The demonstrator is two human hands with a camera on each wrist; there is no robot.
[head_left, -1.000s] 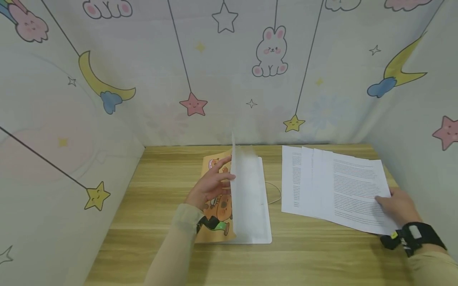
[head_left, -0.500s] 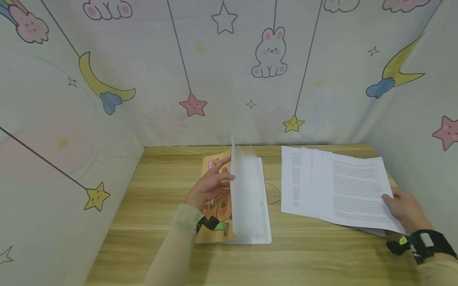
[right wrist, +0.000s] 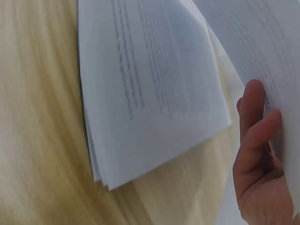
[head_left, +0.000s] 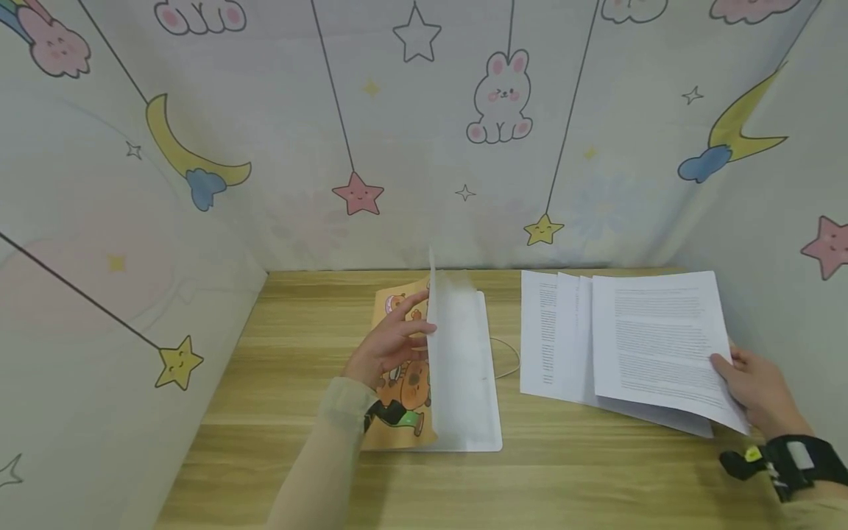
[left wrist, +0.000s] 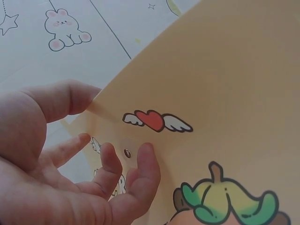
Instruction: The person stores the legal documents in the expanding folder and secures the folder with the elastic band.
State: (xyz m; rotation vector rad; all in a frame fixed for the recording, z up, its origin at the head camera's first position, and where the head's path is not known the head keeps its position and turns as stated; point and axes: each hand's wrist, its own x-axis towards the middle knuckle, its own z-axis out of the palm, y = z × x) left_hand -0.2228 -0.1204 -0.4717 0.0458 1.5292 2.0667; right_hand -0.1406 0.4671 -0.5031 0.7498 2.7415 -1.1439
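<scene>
In the head view, a folder (head_left: 464, 397) with orange cartoon cover and pale inside lies on the table, its front flap standing upright. My left hand (head_left: 391, 342) holds that flap at the edge; in the left wrist view a digit of the left hand (left wrist: 56, 164) hooks over the edge of the orange cover (left wrist: 234, 93), with other curled fingers in front of it. At the right, my right hand (head_left: 762, 390) pinches the right edge of a printed sheet of paper (head_left: 662, 338), lifted above the other fanned sheets (head_left: 539, 331). In the right wrist view, curled fingers press against the raised sheet (right wrist: 281, 61).
A thin cord loop (head_left: 510, 358) sticks out at the folder's right side, beside the fanned papers. The wooden table (head_left: 285, 353) meets cartoon-printed fabric walls (head_left: 424, 132) at the back and sides. Below the raised sheet lie stacked printed pages (right wrist: 145, 117).
My right hand has moved right and raised the top sheet off the fanned papers, its far edge now higher and apart. The left hand and the folder flap have stayed in place.
</scene>
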